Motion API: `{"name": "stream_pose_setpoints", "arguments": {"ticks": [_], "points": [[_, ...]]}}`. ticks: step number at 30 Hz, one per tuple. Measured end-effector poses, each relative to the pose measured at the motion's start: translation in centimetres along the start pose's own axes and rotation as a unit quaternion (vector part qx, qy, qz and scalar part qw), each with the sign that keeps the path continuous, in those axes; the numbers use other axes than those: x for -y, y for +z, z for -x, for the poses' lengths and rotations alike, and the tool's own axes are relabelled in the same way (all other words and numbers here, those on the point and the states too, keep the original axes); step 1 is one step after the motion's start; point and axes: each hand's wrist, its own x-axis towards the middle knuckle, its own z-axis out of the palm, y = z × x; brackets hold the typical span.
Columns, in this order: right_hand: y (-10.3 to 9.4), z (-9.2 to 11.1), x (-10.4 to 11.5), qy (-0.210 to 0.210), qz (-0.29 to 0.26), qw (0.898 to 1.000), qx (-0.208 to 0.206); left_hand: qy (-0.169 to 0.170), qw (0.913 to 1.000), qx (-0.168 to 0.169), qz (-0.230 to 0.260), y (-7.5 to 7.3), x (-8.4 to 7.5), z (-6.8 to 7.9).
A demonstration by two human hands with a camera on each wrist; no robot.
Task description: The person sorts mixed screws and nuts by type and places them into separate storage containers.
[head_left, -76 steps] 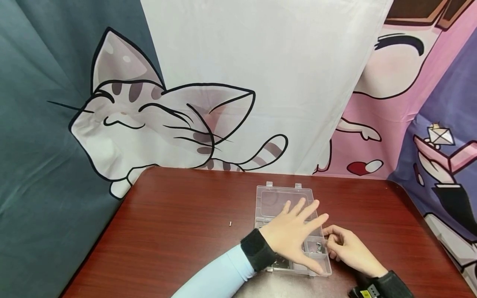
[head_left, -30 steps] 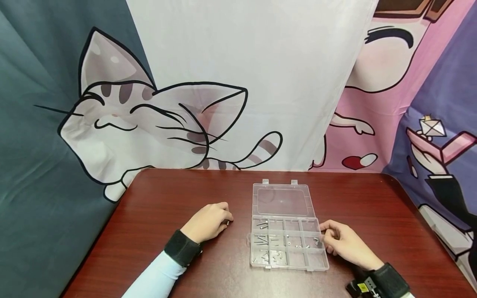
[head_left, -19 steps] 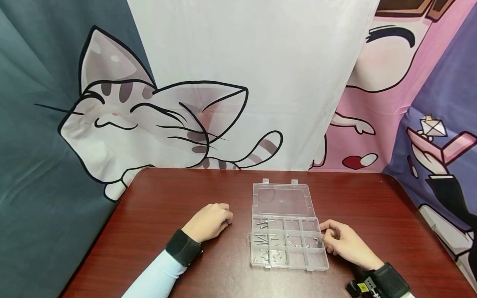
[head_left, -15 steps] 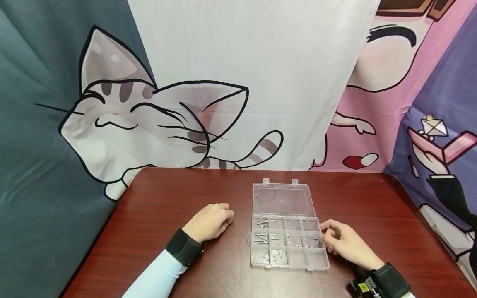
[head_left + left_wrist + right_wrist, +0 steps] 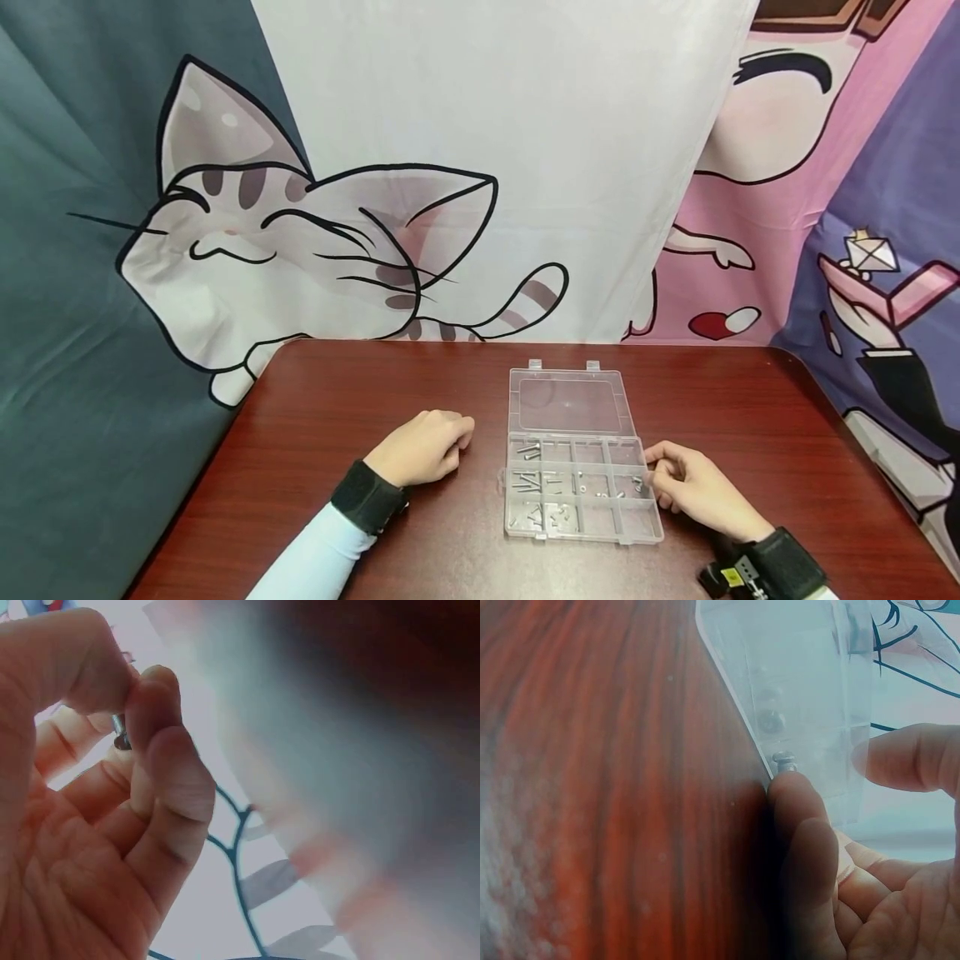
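Observation:
In the head view my left hand [image 5: 423,448] is low over the table, left of the box, its fingers curled together. The left wrist view shows it pinching a small metal screw [image 5: 121,733] between thumb and fingertips; most of the screw is hidden. A clear plastic compartment box [image 5: 637,533] lies with its lid [image 5: 566,404] folded back. Several loose screws [image 5: 527,482] and other small metal pieces lie in its compartments. My right hand [image 5: 701,492] holds the box's right edge with bent fingers, which the right wrist view shows against the clear wall [image 5: 832,780].
The box stands on a dark red wooden table [image 5: 337,375]. Behind the table's far edge hangs a printed cloth [image 5: 562,167] with a cartoon cat. A black device [image 5: 723,579] sits on the right wrist.
My left hand has gone from over the box to the left and come down where the small screw lay; it has picked that up. The right hand has stayed at the box.

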Motion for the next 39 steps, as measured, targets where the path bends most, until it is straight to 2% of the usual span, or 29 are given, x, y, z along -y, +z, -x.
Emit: {"name": "stream_pose_setpoints", "arguments": {"ticks": [5, 11, 18, 22, 27, 30, 39], "points": [[0.0, -0.1, 0.0, 0.002, -0.002, 1.000, 0.004, 0.019, 0.9997, -0.014, 0.000, -1.2, -1.5, -1.3], [0.0, 0.0, 0.0, 0.003, -0.002, 1.000, 0.007, 0.053, 0.9985, -0.004, -0.010, -1.7, -4.2, -4.2], [0.1, 0.0, 0.1, 0.001, 0.001, 1.000, 0.001, 0.125, 0.9916, -0.009, -0.033, -1.3, -7.7, -7.7], [0.1, 0.1, 0.1, 0.000, -0.003, 1.000, 0.004, 0.151, 0.9874, 0.001, -0.046, -0.8, -9.8, -9.6], [0.1, 0.2, 0.2, 0.001, -0.007, 1.000, 0.005, 0.175, 0.9826, 0.025, -0.056, -0.4, -12.3, -11.7], [0.1, 0.2, 0.2, -0.003, -0.010, 1.000, 0.006, 0.187, 0.9803, 0.026, -0.059, -0.2, -13.6, -12.8], [0.1, 0.5, 0.2, -0.017, 0.005, 1.000, -0.003, 0.210, 0.9749, 0.027, -0.070, 0.6, -15.7, -14.7]]}}
